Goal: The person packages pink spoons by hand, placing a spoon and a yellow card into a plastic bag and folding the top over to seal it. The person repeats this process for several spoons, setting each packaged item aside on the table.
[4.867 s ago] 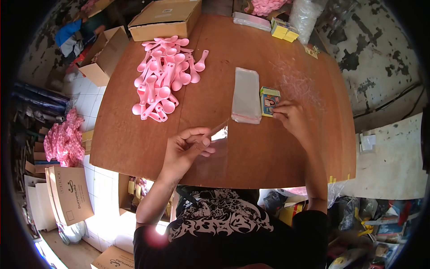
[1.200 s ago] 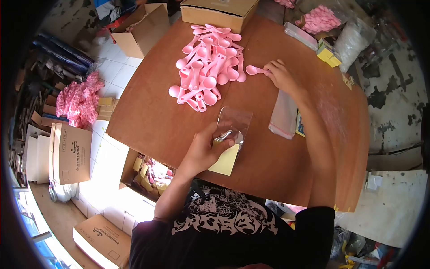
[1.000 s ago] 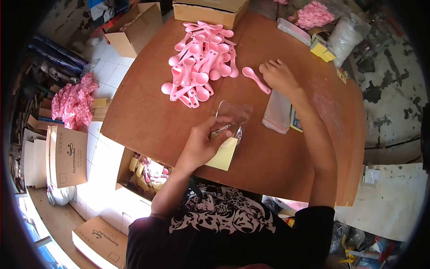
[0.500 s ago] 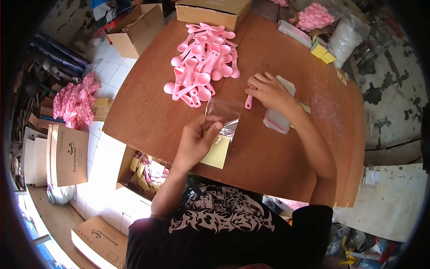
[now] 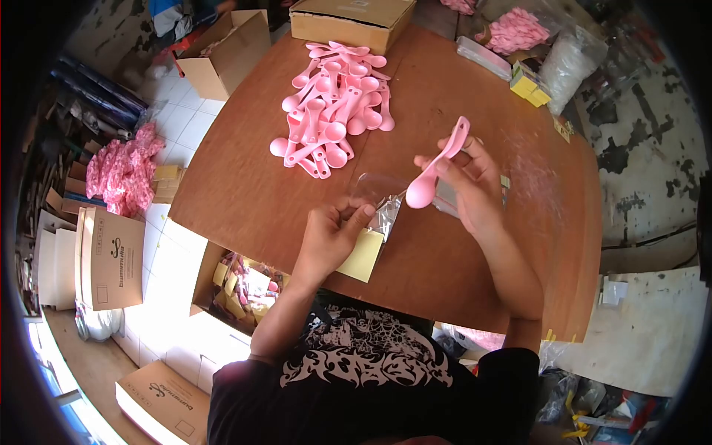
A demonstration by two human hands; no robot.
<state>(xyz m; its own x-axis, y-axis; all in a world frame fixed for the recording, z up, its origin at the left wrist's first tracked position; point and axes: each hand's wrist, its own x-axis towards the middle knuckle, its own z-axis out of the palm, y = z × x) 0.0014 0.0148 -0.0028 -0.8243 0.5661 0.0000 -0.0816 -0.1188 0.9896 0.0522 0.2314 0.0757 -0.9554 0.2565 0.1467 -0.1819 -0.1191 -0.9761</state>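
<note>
My right hand [image 5: 475, 182] holds a pink spoon [image 5: 421, 191] raised above the table, its bowl pointing down to the left and its holed handle up. My left hand [image 5: 334, 233] pinches a clear plastic bag [image 5: 387, 215] that has a yellow card [image 5: 361, 257] inside its lower part. The spoon's bowl is just right of the bag's upper part. A heap of pink spoons [image 5: 334, 104] lies beyond my left hand. Behind my right hand, partly hidden, is a stack of clear bags [image 5: 445, 205].
A cardboard box [image 5: 352, 22] stands at the far edge of the wooden table [image 5: 245, 185]. Small yellow boxes [image 5: 529, 85] and a plastic roll [image 5: 571, 70] are at the far right. An open carton [image 5: 241, 293] with packed items sits below the left edge.
My right hand has lifted the spoon off the table and turned it, bowl toward the bag. The upper part of the bag has opened and folded somewhat; my left hand has hardly moved.
</note>
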